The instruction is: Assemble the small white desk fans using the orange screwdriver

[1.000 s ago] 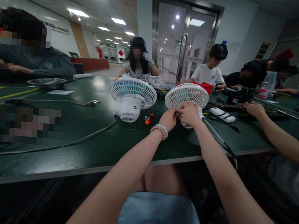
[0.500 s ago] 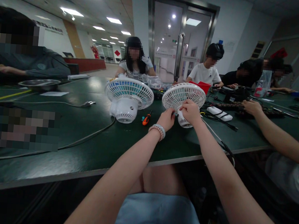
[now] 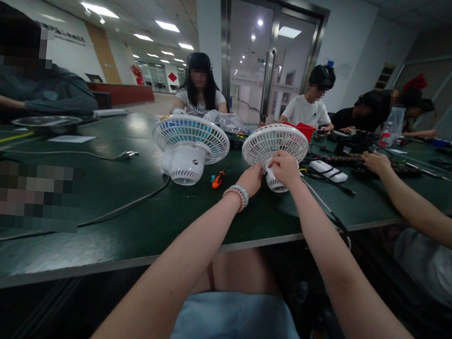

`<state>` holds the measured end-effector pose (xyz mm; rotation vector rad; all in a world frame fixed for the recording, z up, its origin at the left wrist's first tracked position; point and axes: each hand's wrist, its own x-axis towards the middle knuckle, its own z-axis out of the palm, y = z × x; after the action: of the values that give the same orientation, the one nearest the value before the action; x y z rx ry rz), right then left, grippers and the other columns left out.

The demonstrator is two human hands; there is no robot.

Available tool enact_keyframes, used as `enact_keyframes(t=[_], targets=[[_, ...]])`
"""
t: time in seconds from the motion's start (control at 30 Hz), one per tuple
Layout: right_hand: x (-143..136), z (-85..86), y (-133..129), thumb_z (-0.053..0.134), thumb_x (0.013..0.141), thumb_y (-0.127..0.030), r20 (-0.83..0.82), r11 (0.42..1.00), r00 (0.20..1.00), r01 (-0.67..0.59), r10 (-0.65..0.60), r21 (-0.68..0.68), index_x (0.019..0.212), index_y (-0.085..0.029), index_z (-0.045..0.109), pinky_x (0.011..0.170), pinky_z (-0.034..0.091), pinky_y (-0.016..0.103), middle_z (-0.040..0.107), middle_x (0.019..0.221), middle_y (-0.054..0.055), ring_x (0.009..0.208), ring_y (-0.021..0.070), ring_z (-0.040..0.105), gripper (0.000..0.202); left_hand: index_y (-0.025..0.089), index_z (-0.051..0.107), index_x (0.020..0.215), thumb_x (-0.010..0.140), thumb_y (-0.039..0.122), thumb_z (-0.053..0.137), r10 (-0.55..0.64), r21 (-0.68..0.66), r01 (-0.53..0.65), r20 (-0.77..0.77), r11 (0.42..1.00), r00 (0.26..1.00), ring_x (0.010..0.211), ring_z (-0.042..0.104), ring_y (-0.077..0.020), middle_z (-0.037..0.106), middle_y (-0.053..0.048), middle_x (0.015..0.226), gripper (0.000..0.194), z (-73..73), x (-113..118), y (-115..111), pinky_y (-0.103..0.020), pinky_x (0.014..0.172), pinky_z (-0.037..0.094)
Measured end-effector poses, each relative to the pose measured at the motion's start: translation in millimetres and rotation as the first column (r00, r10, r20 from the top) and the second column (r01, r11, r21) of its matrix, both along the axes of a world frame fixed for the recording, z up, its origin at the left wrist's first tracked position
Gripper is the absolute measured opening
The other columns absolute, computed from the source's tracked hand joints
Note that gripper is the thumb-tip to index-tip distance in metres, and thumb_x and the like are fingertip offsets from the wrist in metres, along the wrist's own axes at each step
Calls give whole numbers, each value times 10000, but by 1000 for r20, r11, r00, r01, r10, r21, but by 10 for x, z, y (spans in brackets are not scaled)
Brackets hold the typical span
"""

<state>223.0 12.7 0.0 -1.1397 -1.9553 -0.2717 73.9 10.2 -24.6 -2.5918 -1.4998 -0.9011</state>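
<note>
At frame centre-right, the left hand [image 3: 250, 180] and right hand [image 3: 284, 169] meet at the fan [image 3: 275, 146], fingers curled; whether either pinches anything cannot be told. An orange screwdriver [image 3: 217, 180] lies near centre.

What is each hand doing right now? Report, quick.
Left hand: fingers bent beside the right fan's housing; whether it grips anything cannot be told.
Right hand: fingers curled at the same housing; grip cannot be told.
</note>
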Motion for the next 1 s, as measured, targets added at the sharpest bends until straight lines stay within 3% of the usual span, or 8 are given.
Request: enact_keyframes(t=[0.33, 0.73, 1.0], targets=[[-1, 15, 21, 416, 721, -88, 51, 999, 998, 23, -22, -24, 654, -162, 667, 770, 374, 282, 589, 794, 50, 808, 159, 528, 269, 120, 466, 993, 902, 237, 249, 141, -25, -150, -220, 988, 965, 816, 637, -232, 645, -146, 875, 263, 23, 51, 31, -326, 696, 456], [-53, 13, -117, 560, 697, -275, 295, 995, 951, 96, -88, -12, 804, -193, 663, 828, 284, 402, 578, 968, 68, 977, 253, 436, 170, 123, 430, 1056, 912, 254, 229, 96, -88, -102, -72, 991, 993, 819, 640, -233, 649, -163, 878, 280, 32, 14, 3, -320, 697, 451], [-100, 47, -184, 556, 721, -299, 379, 985, 916, 164, -134, -49, 818, -201, 684, 819, 263, 418, 558, 1036, 85, 1003, 269, 397, 189, 123, 425, 1046, 908, 258, 222, 99, -73, -108, -121, 991, 988, 770, 642, -227, 653, -160, 863, 280, 47, 21, -8, -324, 675, 449]])
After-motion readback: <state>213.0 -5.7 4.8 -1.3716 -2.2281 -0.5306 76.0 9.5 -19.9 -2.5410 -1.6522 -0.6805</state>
